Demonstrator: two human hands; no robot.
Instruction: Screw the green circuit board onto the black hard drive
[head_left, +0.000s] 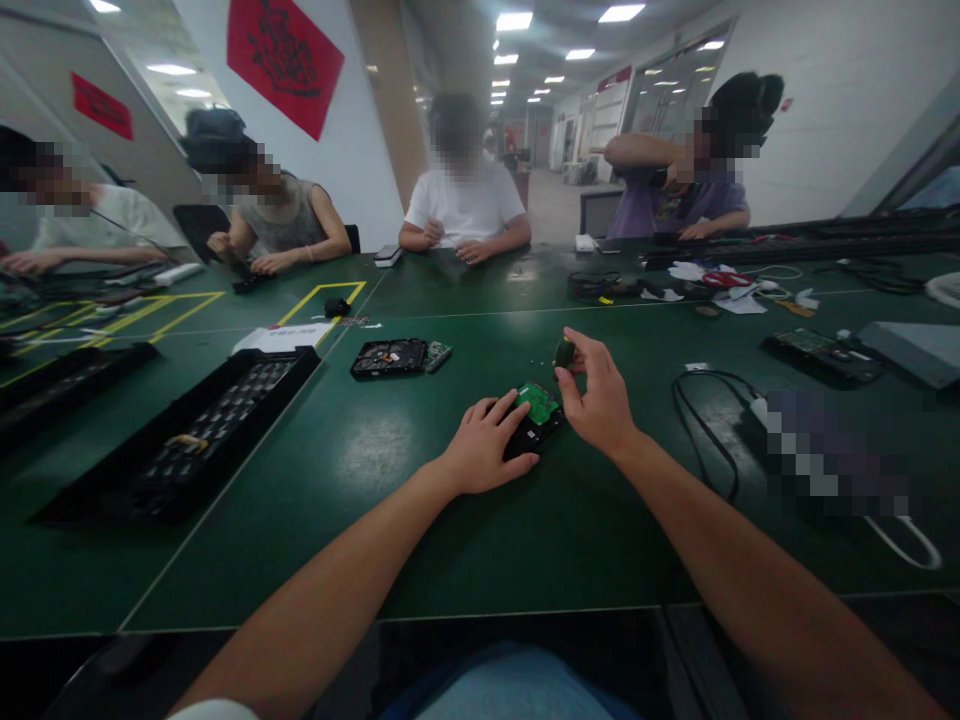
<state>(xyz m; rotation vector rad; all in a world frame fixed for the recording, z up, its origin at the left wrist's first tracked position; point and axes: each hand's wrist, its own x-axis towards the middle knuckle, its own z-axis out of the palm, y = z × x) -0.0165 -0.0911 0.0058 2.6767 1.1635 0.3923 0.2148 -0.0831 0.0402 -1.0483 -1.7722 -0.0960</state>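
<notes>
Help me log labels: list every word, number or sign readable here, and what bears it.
Red diamond wall poster: black brush characters, unreadable.
Small red rectangular wall sign: too blurred.
White paper sheet: print too small.
Green circuit board under left hand: nothing legible.
Small dark round object pinched by right hand: nothing legible.

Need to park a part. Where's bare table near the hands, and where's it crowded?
Free: green table between long black tray and left hand, gripping black drive with green circuit board; also between right hand, pinching small dark round part, and looped black cable. Crowded: far right around red-handled scissors and white paper scraps.
</notes>
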